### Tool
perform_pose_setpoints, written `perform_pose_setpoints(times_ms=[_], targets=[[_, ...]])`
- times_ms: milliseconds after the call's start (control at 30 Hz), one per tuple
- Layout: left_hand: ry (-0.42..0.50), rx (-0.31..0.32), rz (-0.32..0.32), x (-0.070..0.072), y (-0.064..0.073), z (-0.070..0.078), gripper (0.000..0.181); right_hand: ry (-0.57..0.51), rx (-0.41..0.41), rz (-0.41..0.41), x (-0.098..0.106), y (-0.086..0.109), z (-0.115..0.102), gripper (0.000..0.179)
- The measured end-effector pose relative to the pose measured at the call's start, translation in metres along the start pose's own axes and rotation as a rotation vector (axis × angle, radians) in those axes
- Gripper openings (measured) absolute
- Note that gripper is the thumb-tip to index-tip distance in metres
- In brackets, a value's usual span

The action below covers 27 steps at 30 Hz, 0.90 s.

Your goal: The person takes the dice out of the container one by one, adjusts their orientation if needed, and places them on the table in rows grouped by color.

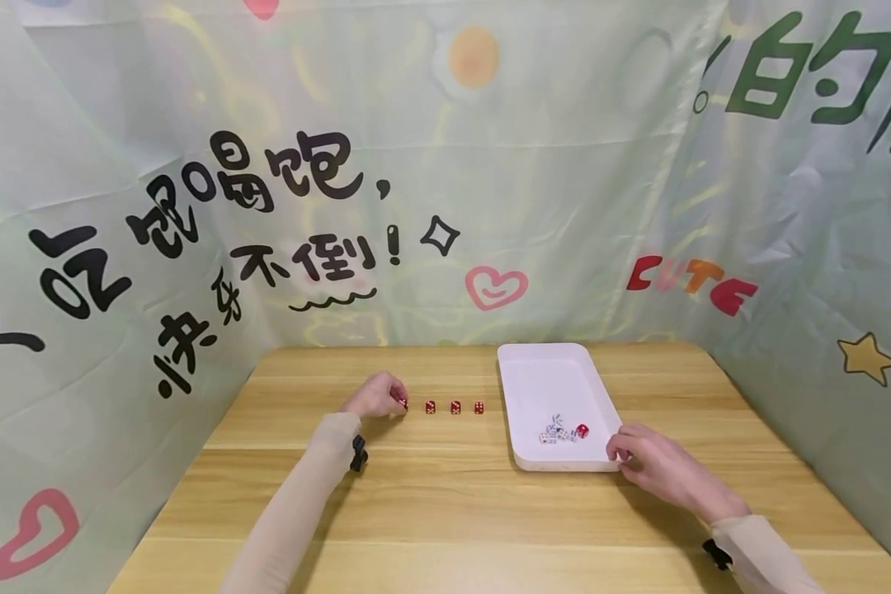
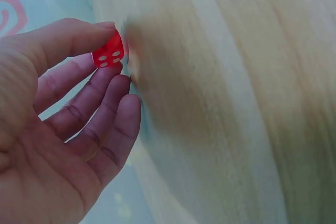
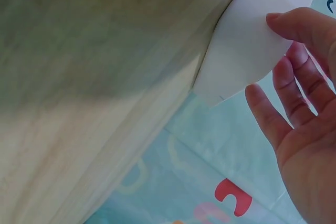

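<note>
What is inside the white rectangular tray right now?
The tray holds one red cubic die beside a cluster of small whitish dice, all in its near half. The floor beneath them is covered, and the cluster is too tight to count.

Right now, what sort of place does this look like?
Likely a screened-off tabletop spot, perhaps set up for recording: printed cloth hangs along three sides of a wooden table, which bears a white tray and a row of red dice.
</note>
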<state>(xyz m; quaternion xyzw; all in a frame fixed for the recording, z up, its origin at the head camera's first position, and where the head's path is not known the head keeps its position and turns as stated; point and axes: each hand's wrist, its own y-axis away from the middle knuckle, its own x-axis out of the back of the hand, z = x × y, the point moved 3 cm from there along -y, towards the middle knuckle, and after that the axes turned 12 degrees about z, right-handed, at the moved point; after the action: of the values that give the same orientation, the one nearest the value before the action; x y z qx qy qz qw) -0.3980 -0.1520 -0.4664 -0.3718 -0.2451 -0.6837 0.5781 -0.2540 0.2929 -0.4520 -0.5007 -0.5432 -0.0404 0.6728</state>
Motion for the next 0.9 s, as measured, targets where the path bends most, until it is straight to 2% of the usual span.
perform_pose_setpoints(times_ms=[667, 900], targets=[[0.032, -0.013, -0.033, 0.0017, 0.0011, 0.0019, 0.01, 0.02, 0.051, 0.039, -0.0006, 0.0014, -0.0001, 0.045], [0.011, -0.022, -0.046, 0.0016, 0.0006, -0.0022, 0.013, 0.013, 0.066, 0.043, -0.0005, 0.0016, -0.0014, 0.044]])
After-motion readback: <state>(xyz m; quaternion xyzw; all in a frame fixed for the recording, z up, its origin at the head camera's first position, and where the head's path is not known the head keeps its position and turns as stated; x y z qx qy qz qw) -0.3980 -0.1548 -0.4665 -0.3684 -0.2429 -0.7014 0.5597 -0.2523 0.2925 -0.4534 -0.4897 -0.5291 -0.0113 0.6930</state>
